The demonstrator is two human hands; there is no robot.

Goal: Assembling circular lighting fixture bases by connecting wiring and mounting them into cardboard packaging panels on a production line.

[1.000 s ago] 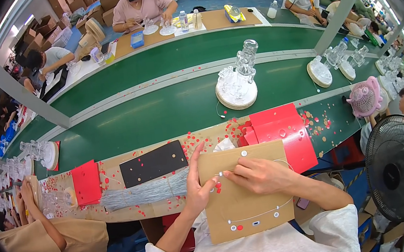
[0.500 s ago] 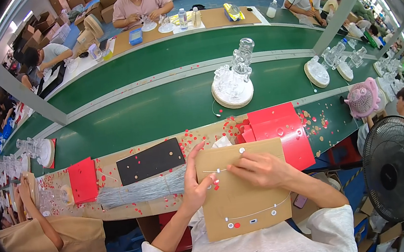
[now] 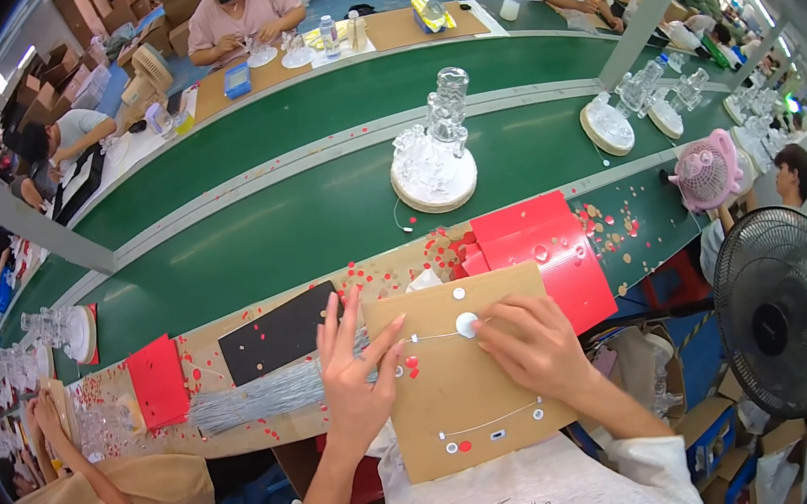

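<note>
A square brown cardboard panel [image 3: 469,375] leans between my body and the table edge. A thin pale cord [image 3: 490,422], held by small white clips, curves across its lower part, and another runs across the top. My right hand [image 3: 536,346] is over the upper right of the panel, thumb and fingertips closed at the edge of a white round disc [image 3: 467,325] on the upper cord. My left hand [image 3: 353,374] is at the panel's left edge with its fingers spread and nothing in them. Red dots [image 3: 412,363] and small white rings [image 3: 452,448] sit on the panel.
Red sheets [image 3: 544,245], a black sheet [image 3: 277,333] and a bundle of grey wires [image 3: 255,399] lie on the table among scattered dots. Beyond them, a clear model on a round base [image 3: 434,173] stands on the green belt. A black fan [image 3: 784,316] is at right; co-workers sit around.
My left hand has loosened from the panel's edge and spread its fingers. A white disc now shows at my right fingertips. The view has shifted slightly to the right.
</note>
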